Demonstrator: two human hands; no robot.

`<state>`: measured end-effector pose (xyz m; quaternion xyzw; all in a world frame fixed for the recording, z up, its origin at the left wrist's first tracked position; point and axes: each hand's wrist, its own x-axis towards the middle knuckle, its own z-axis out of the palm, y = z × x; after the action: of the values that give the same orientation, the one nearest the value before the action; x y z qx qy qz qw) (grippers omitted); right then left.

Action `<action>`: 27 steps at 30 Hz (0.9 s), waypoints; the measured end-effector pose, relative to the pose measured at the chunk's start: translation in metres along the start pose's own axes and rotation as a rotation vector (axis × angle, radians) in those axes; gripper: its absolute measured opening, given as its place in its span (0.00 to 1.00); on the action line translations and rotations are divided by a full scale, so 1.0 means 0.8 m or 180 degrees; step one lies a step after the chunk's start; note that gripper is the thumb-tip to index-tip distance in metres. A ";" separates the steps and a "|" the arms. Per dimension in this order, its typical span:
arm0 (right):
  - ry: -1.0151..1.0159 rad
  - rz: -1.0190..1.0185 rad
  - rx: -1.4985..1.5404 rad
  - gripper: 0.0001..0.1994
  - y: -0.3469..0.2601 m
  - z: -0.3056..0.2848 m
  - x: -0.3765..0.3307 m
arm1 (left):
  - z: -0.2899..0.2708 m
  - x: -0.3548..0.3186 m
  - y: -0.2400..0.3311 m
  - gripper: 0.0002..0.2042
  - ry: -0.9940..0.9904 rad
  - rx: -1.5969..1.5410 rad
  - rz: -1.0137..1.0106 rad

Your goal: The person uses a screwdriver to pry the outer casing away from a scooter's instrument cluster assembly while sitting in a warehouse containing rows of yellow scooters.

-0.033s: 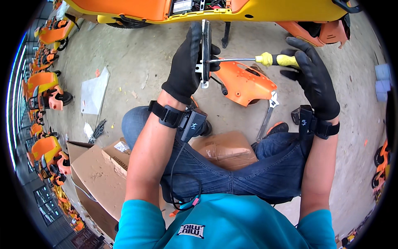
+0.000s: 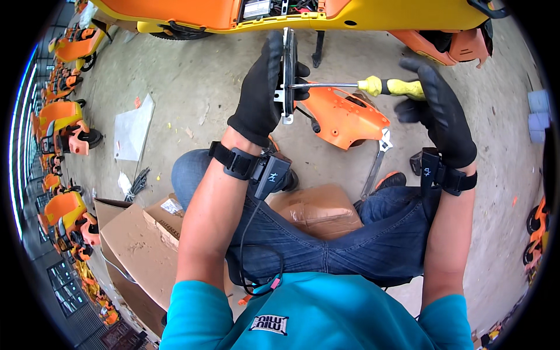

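Big orange-and-yellow vehicle body (image 2: 291, 14) spans the concrete floor's (image 2: 192, 87) far edge. Below it, an orange cover panel (image 2: 344, 116) lies on the floor. Left hand (image 2: 262, 87), gloved, clamps a black disc-shaped part (image 2: 289, 70) upright. Right hand (image 2: 440, 114) wraps loosely round the yellow-handled screwdriver (image 2: 361, 86), tip touching the disc.

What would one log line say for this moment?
left hand: grips flat black-rimmed part | right hand: holds yellow-handled screwdriver, tip at part | behind: orange plastic cover on concrete floor
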<state>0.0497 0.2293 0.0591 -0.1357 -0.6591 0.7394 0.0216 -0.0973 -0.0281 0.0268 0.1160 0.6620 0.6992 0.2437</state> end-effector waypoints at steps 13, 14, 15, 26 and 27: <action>0.0036 0.0019 -0.0093 0.19 0.004 -0.005 -0.005 | -0.006 0.002 -0.001 0.30 -0.0071 -0.0110 -0.0031; -0.0205 0.0211 -0.0138 0.19 -0.002 -0.014 -0.003 | -0.006 0.002 -0.001 0.30 -0.0035 -0.0094 0.0013; -0.0447 0.0403 -0.0182 0.20 -0.009 -0.025 0.001 | -0.005 0.001 -0.001 0.30 0.0003 -0.0078 0.0057; 0.0266 -0.0298 -0.0066 0.20 0.005 0.005 -0.003 | 0.000 0.001 0.003 0.32 0.0022 0.0008 -0.0120; 0.0321 -0.0092 -0.0128 0.20 0.003 0.009 -0.003 | -0.001 0.001 0.002 0.32 0.0024 0.0029 -0.0096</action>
<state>0.0510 0.2214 0.0578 -0.1637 -0.6738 0.7178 0.0627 -0.0984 -0.0283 0.0278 0.1045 0.6677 0.6929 0.2512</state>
